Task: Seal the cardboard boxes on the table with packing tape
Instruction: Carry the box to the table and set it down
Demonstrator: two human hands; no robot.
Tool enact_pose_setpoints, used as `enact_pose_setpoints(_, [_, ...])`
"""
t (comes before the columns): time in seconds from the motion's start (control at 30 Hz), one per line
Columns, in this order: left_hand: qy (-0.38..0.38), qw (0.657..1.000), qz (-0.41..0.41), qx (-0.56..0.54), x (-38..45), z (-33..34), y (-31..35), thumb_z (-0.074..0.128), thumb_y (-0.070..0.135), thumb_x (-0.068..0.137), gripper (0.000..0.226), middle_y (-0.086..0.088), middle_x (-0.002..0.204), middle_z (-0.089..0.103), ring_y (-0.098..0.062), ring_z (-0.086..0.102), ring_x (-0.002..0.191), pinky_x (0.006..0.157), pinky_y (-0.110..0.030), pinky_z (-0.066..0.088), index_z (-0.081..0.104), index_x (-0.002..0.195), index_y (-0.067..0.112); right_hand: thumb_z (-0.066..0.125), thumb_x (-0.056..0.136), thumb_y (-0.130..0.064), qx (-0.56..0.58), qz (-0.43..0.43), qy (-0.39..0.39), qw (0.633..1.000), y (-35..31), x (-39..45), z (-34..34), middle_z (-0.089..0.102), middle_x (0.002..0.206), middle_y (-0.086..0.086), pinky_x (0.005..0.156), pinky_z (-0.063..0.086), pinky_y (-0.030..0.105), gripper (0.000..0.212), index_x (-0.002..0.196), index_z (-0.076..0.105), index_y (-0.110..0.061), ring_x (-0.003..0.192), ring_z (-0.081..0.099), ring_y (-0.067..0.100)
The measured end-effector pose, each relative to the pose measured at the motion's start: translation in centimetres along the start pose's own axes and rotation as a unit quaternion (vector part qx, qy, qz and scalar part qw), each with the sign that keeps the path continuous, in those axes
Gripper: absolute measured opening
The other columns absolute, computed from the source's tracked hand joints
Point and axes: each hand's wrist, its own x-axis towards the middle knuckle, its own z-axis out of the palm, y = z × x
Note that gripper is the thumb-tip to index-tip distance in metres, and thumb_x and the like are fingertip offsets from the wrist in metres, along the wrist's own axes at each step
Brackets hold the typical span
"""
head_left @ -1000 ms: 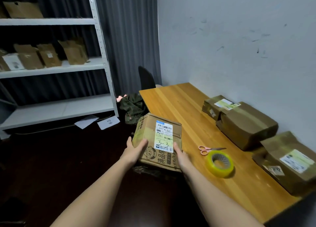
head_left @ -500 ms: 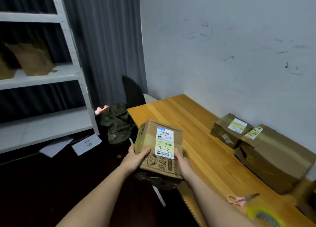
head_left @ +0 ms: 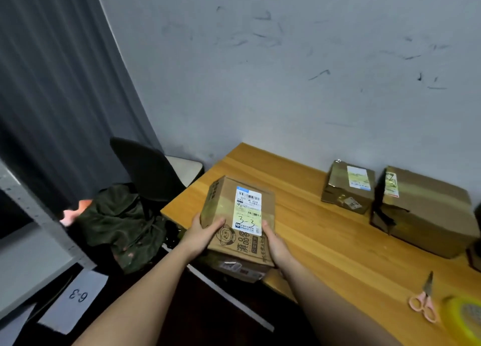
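A small cardboard box (head_left: 223,210) with a white label marked "3-3" is held over the near left corner of the wooden table (head_left: 307,231). My left hand (head_left: 204,233) grips its left side and my right hand (head_left: 273,244) grips its right side. A yellow roll of packing tape (head_left: 466,317) lies at the right edge of the view, partly cut off. Pink-handled scissors (head_left: 424,300) lie just left of the roll. Two taped boxes sit against the wall: a small one (head_left: 347,186) and a larger one (head_left: 426,212).
A dark chair (head_left: 148,168) with a green jacket (head_left: 122,223) stands left of the table. A white metal shelf post (head_left: 44,223) rises at the far left, with a paper sheet marked "6-3" (head_left: 75,298) on the floor. A grey curtain hangs behind.
Both hands carried the box up and rightwards over the table's corner. The view swung right and down, so the tape and scissors now sit at the lower right edge.
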Motion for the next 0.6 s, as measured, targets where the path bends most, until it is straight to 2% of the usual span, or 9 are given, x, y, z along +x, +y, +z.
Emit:
enact_pose_setpoints(0.07, [-0.016, 1.0, 0.004, 0.016, 2.4, -1.1, 0.4, 0.06, 0.061, 0.081, 0.094, -0.006, 0.139, 0.05, -0.028, 0.052, 0.121, 0.104, -0.041, 0.041, 0.013, 0.151, 0.021, 0.037, 0.094, -0.06, 0.009, 0.002, 0.025, 1.0, -0.6, 1.8, 1.1, 0.075, 0.092, 0.005, 0.079, 0.057, 0.036, 0.058, 0.112, 0.065, -0.013, 0.085, 0.073, 0.022])
enact_pose_setpoints(0.13, [-0.034, 0.999, 0.005, 0.02, 4.7, -1.8, 0.4, 0.061, 0.064, 0.078, 0.1, -0.006, 0.143, 0.046, -0.028, 0.049, 0.125, 0.107, -0.042, 0.038, 0.009, 0.152, 0.021, 0.036, 0.098, -0.054, 0.025, 0.008, 0.052, 0.998, -0.9, 3.7, 1.8, 0.076, 0.087, 0.003, 0.067, 0.056, 0.027, 0.052, 0.11, 0.066, -0.013, 0.079, 0.073, 0.018])
enact_pose_setpoints(0.23, [-0.06, 0.998, 0.002, 0.022, 8.5, -3.0, 0.7, 0.064, 0.082, 0.057, 0.123, -0.004, 0.14, 0.05, -0.027, 0.054, 0.12, 0.106, -0.047, 0.04, 0.009, 0.152, 0.028, 0.037, 0.099, -0.05, 0.031, 0.012, 0.073, 0.997, -1.4, 7.0, 3.0, 0.076, 0.087, 0.004, 0.061, 0.054, 0.024, 0.048, 0.111, 0.065, -0.012, 0.078, 0.073, 0.018])
enact_pose_setpoints(0.37, [-0.079, 0.996, -0.015, 0.037, 14.4, -4.3, 1.0, 0.062, 0.088, 0.046, 0.127, -0.002, 0.137, 0.052, -0.026, 0.056, 0.118, 0.102, -0.048, 0.044, 0.01, 0.15, 0.034, 0.041, 0.096, -0.055, 0.044, 0.032, 0.122, 0.991, -2.2, 11.7, 4.4, 0.074, 0.093, 0.007, 0.063, 0.054, 0.028, 0.054, 0.114, 0.063, -0.009, 0.082, 0.072, 0.021])
enact_pose_setpoints(0.4, [-0.083, 0.996, -0.023, 0.038, 15.8, -4.5, 1.3, 0.062, 0.087, 0.046, 0.127, -0.001, 0.138, 0.052, -0.026, 0.056, 0.118, 0.102, -0.048, 0.044, 0.011, 0.15, 0.035, 0.042, 0.094, -0.059, 0.044, 0.04, 0.136, 0.989, -2.5, 12.9, 4.8, 0.073, 0.096, 0.008, 0.066, 0.056, 0.03, 0.059, 0.116, 0.061, -0.008, 0.084, 0.071, 0.022])
enact_pose_setpoints(0.47, [-0.103, 0.994, -0.035, 0.031, 17.8, -5.0, 1.8, 0.066, 0.08, 0.058, 0.117, -0.002, 0.139, 0.05, -0.027, 0.054, 0.12, 0.102, -0.048, 0.044, 0.011, 0.15, 0.034, 0.044, 0.089, -0.067, 0.044, 0.053, 0.171, 0.983, -2.9, 14.5, 5.4, 0.07, 0.106, 0.009, 0.078, 0.057, 0.039, 0.069, 0.123, 0.057, -0.009, 0.092, 0.069, 0.025])
enact_pose_setpoints(0.53, [-0.119, 0.992, -0.044, 0.016, 19.5, -5.5, 2.7, 0.067, 0.071, 0.065, 0.11, -0.005, 0.142, 0.046, -0.03, 0.051, 0.122, 0.102, -0.05, 0.044, 0.011, 0.151, 0.032, 0.044, 0.087, -0.069, 0.039, 0.061, 0.198, 0.977, -3.6, 15.7, 5.9, 0.067, 0.113, 0.009, 0.089, 0.054, 0.045, 0.072, 0.127, 0.054, -0.011, 0.1, 0.065, 0.027])
enact_pose_setpoints(0.6, [-0.135, 0.989, -0.058, 0.018, 20.9, -5.5, 3.3, 0.064, 0.064, 0.074, 0.101, -0.006, 0.145, 0.041, -0.032, 0.049, 0.124, 0.101, -0.051, 0.045, 0.009, 0.151, 0.031, 0.043, 0.087, -0.071, 0.031, 0.063, 0.221, 0.973, -4.3, 16.2, 6.2, 0.065, 0.118, 0.009, 0.094, 0.05, 0.048, 0.074, 0.13, 0.052, -0.011, 0.105, 0.063, 0.028])
